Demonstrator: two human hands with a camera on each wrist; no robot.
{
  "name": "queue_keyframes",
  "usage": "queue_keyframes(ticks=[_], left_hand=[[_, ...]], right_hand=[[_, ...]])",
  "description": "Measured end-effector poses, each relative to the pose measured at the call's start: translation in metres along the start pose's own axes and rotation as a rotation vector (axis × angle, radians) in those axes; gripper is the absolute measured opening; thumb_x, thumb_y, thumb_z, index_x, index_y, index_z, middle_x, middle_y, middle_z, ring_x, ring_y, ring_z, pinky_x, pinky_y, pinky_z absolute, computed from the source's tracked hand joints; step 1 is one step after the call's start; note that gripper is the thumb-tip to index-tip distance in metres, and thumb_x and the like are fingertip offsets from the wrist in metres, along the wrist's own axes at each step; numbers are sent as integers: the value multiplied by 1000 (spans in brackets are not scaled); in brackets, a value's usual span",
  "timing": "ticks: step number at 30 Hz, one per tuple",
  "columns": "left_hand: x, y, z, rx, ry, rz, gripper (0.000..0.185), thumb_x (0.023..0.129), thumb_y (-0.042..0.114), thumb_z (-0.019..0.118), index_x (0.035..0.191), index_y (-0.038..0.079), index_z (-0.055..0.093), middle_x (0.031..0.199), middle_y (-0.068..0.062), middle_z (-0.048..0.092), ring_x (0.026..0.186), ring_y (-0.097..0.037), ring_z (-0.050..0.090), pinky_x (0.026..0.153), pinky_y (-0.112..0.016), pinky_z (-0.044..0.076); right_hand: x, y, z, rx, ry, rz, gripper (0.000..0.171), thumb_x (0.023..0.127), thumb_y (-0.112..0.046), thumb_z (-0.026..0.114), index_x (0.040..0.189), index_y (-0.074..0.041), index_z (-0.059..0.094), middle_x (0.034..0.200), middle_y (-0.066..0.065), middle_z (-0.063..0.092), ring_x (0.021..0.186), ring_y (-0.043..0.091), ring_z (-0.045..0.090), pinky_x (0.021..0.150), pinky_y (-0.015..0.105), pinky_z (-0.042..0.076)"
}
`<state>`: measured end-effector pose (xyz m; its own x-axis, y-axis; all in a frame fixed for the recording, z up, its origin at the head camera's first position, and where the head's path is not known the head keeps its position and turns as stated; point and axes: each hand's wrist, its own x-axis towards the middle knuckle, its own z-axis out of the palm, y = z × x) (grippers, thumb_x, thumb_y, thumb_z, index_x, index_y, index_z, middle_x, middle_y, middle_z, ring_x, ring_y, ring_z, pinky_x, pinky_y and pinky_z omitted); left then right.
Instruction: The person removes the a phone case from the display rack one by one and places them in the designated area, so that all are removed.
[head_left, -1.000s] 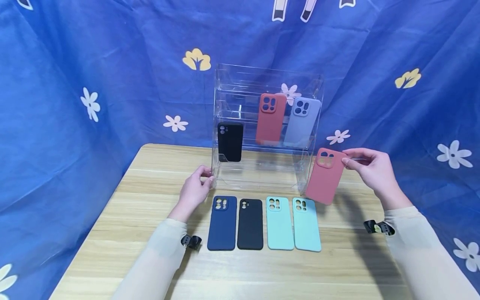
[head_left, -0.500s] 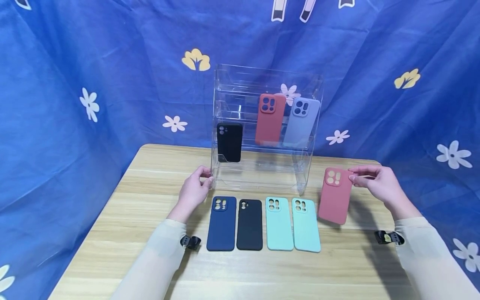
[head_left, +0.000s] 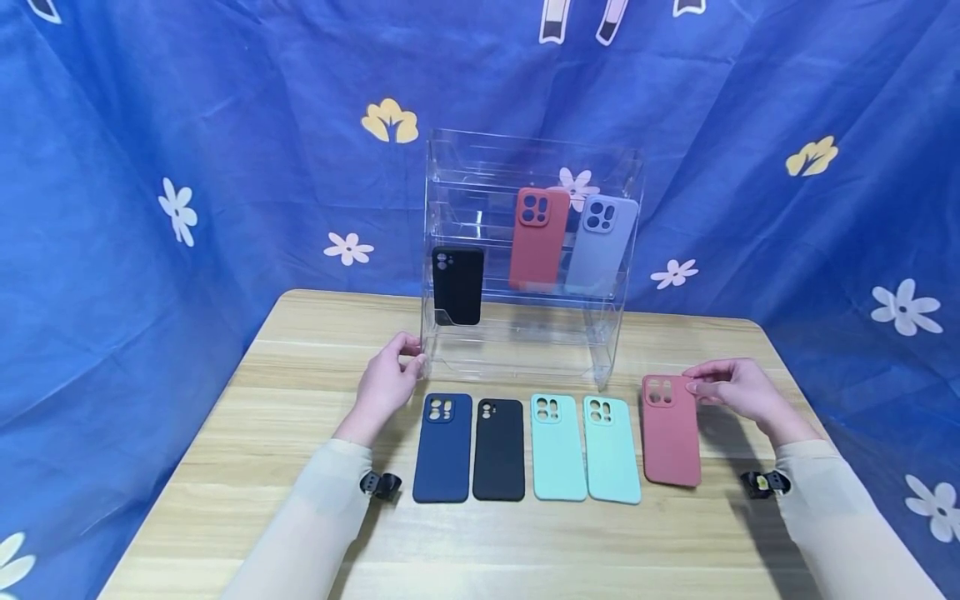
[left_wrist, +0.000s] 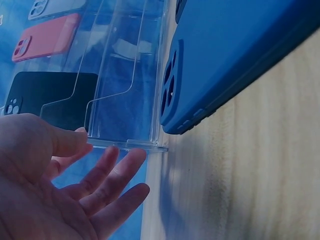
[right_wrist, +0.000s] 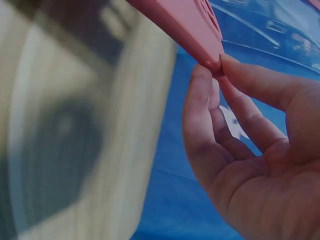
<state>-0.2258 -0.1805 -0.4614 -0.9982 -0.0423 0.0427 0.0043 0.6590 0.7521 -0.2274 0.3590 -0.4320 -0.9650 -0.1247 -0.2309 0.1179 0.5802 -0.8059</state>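
Between thumb and fingertips, my right hand (head_left: 738, 389) pinches the upper right corner of a pink phone case (head_left: 670, 442). Its lower end is at or just above the table, right of the row; contact is hard to tell. My left hand (head_left: 386, 379) rests against the lower left side of a clear acrylic display stand (head_left: 525, 367), fingers loosely extended in the left wrist view. On the stand are a black phone case (head_left: 458, 287), another pink case (head_left: 539, 242) and a lilac case (head_left: 602, 242).
In front of the stand lie a navy case (head_left: 442, 450), a second black case (head_left: 498, 452) and two mint cases (head_left: 558, 450), side by side. The wooden table (head_left: 480, 550) backs onto a blue patterned curtain (head_left: 247, 150).
My right hand has lowered the pink phone case from beside the stand towards the table, right of the mint cases, and it now hangs straighter. The left hand stays at the stand.
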Motion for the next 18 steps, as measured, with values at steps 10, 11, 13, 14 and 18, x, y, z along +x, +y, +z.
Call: queue_keyframes(ticks=[10,11,13,14,18], left_hand=[[0,0,0,7,5,-4,27,106,21,57,130,11,59,134,-11,68,100,-30,75,84,-47,54],[0,0,0,7,6,-3,27,106,21,57,130,11,59,134,-11,68,100,-30,75,84,-47,54],[0,0,0,9,8,-4,27,106,21,57,130,11,59,134,-11,68,100,-30,76,83,-46,54],[0,-1,0,9,8,-6,27,106,21,57,130,11,59,134,-11,68,100,-30,76,83,-46,54],[-1,0,-1,-1,-2,-11,27,105,22,57,130,12,59,135,-10,68,102,-30,75,84,-47,55]], right_hand=[[6,18,20,-78,0,32,36,96,-8,71,123,15,64,98,13,76,80,10,70,75,33,63],[7,20,22,-76,-2,34,36,96,-7,71,123,15,64,98,12,76,80,10,70,75,33,63],[8,23,25,-76,-3,37,35,95,-6,71,122,15,64,97,12,76,80,10,70,74,32,63],[9,25,26,-74,-3,42,35,95,-6,70,123,15,64,97,11,75,79,10,69,73,31,63],[9,30,29,-62,4,64,34,95,-4,69,122,16,64,98,12,75,79,10,68,71,30,62]])
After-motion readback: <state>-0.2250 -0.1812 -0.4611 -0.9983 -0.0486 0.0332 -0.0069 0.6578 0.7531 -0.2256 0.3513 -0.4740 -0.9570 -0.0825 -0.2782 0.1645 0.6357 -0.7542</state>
